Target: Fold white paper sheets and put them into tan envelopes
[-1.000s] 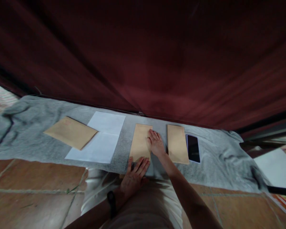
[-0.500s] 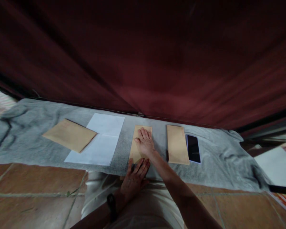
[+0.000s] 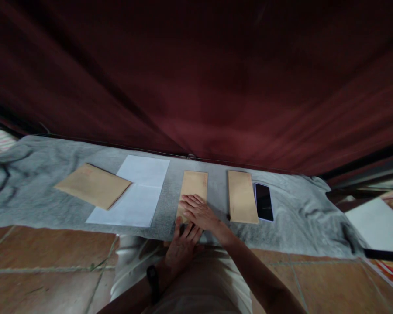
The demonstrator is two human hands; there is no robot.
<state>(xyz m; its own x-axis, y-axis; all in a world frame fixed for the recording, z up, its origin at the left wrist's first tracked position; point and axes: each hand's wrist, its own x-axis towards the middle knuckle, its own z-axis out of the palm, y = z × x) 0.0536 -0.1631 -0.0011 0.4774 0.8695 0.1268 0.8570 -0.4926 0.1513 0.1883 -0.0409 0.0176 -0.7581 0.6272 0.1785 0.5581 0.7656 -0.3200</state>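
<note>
A brown paper envelope [image 3: 196, 182] lies flat on the grey cloth in front of me, its lower part covered by my hands. My right hand [image 3: 200, 213] rests palm down across it, fingers stretched out and pointing left. Just below, my left hand [image 3: 182, 246] presses on the envelope's near end with fingers spread; a dark band [image 3: 153, 279] circles that wrist. The right hand's fingers lie close to the left fingertips, perhaps overlapping them. To the right is a second brown envelope or stack [image 3: 241, 196], beside a dark-screened phone [image 3: 263, 202] with a pale purple edge.
White paper sheets [image 3: 140, 198] lie on the left, partly under a slanted stack of brown envelopes [image 3: 93, 185]. Grey cloth [image 3: 301, 209] covers the narrow surface. A dark red curtain [image 3: 216, 87] hangs behind it. Tiled floor [image 3: 46, 288] and a white board-like sheet [image 3: 376, 224] show at the edges.
My right hand has slid toward me along the envelope, from its upper part down near my left hand, and its fingers now point more to the left. The left hand stays in place.
</note>
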